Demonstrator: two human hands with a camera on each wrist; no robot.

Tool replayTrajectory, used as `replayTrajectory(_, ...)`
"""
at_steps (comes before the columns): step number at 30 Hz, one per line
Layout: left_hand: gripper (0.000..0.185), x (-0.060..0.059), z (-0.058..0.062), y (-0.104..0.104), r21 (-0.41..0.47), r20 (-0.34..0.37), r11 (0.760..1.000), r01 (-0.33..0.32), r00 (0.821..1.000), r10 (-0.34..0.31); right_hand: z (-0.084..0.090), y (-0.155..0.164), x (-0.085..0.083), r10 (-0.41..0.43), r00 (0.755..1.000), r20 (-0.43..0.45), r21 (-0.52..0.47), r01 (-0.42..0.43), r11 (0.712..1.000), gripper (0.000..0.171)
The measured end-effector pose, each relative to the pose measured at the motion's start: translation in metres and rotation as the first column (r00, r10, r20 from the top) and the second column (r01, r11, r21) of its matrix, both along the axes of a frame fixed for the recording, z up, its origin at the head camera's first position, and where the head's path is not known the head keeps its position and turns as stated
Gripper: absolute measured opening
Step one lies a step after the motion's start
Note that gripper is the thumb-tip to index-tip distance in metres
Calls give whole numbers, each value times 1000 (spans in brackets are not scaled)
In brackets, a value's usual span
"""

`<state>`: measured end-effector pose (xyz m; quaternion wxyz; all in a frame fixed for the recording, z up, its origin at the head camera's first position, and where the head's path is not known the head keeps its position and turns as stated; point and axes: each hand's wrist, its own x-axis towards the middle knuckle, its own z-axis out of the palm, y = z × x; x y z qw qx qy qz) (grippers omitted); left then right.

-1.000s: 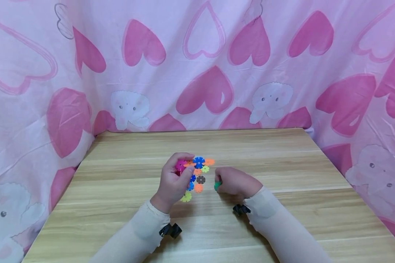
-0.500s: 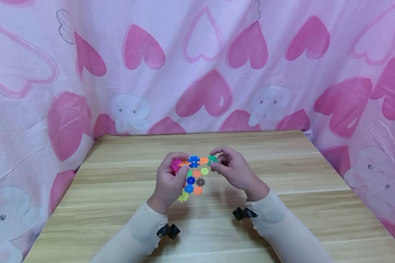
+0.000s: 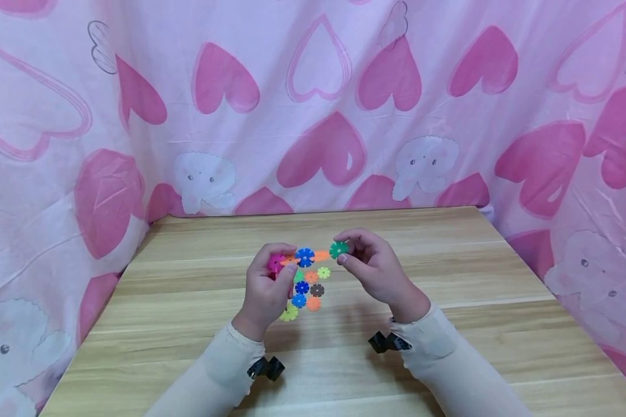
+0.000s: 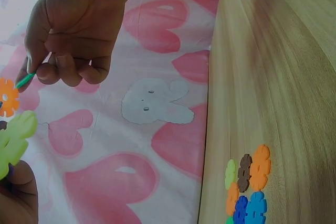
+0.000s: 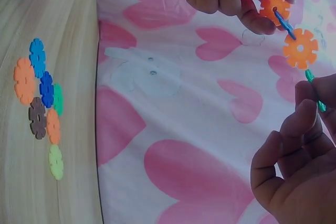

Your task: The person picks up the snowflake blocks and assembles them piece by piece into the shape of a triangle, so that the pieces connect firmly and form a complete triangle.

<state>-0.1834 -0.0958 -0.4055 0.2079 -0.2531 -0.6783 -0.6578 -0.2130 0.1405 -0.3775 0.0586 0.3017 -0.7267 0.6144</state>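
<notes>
My left hand (image 3: 266,289) grips a chain of notched plastic snowflake discs, held over the table. A pink disc (image 3: 276,262) shows at its fingers, and a blue disc (image 3: 305,258) and an orange disc (image 3: 320,255) extend to the right. A yellow-green disc (image 4: 16,135) of this chain looms close in the left wrist view. Between thumb and forefinger my right hand (image 3: 378,269) pinches a green disc (image 3: 338,249). In the right wrist view, the green disc stands edge-on at the rim of the chain's end orange disc (image 5: 300,49).
Several loose discs lie flat on the wooden table (image 3: 448,260) below the hands, among them a brown disc (image 3: 317,290), a dark blue disc (image 5: 46,89) and a lighter blue disc (image 5: 37,57). A pink heart-printed curtain (image 3: 323,145) rises behind the table edge.
My right hand has lifted the green disc from low on the right up to the chain's orange end, then slightly up and away. The left hand has shifted a little left with the chain.
</notes>
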Motion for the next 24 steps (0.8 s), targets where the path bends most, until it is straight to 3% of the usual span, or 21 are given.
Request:
replayTrajectory(7,27,0,0,1,-18,17,999,-29,999,30,0,-1,0,32,999,-16,2,-32,999,27)
replayTrajectory(14,28,-1,0,2,2,19,1000,10,1000,-10,0,-2,3,56,998,-25,21,-55,998,29)
replayTrajectory(24,24,-2,-4,2,21,32,998,59,998,-60,-1,-3,4,8,999,-41,62,-6,998,32)
